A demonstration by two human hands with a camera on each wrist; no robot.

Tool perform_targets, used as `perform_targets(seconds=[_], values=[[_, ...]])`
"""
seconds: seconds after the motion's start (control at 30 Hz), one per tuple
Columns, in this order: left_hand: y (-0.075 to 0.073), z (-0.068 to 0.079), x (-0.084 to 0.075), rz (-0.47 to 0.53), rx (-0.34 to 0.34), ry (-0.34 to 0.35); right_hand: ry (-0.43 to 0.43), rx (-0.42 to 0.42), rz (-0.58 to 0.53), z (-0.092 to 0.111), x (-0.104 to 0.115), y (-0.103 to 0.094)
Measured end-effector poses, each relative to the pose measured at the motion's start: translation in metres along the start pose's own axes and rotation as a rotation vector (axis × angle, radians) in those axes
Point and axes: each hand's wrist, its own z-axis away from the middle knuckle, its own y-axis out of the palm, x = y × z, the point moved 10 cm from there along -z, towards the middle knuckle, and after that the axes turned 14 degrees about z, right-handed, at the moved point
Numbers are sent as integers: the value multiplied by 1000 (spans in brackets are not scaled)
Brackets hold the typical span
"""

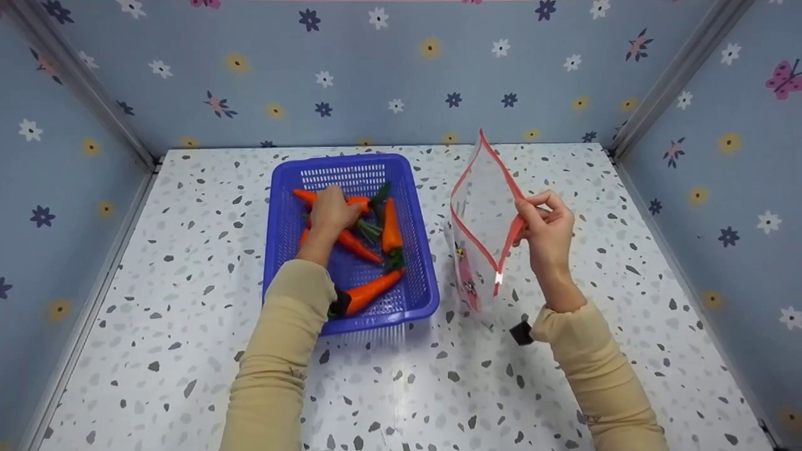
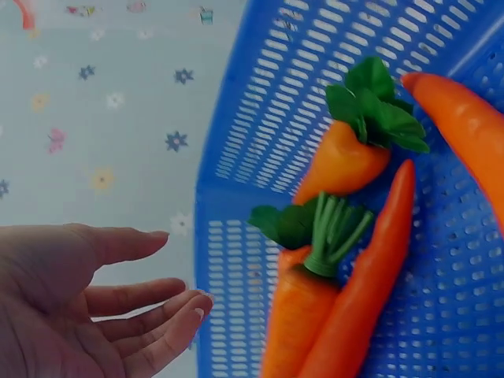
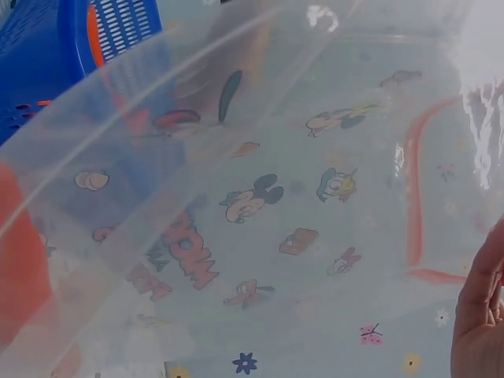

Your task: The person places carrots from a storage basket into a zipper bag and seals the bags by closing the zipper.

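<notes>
Over the upper left part of a blue plastic basket point(image 1: 427, 294), my left hand point(image 1: 332, 210) reaches down among the vegetables. The left wrist view shows this hand point(image 2: 118, 307) with thumb and fingers apart and nothing between them. Orange carrots point(image 1: 391, 228) with green tops and long red-orange peppers point(image 1: 358, 245) lie loosely in the basket. To the basket's right, my right hand point(image 1: 548, 225) pinches the red-trimmed rim of a clear zip bag point(image 1: 485, 200), whose mouth gapes. Cartoon figures are printed on the bag point(image 3: 252, 201); a blurred orange shape shows at that view's left edge.
The speckled white tabletop point(image 1: 401, 388) carries both basket and bag. Flower-patterned panels point(image 1: 401, 75) stand at the back and both sides. A white zip slider point(image 1: 499, 277) sits at the bag's near corner. A small black block point(image 1: 521, 333) is at the right cuff.
</notes>
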Motion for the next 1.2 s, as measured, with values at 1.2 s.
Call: perform_targets(seconds=[1.2], values=[[67,-118,231,405,-369,-363,45,-33,-109,13,-12,6]])
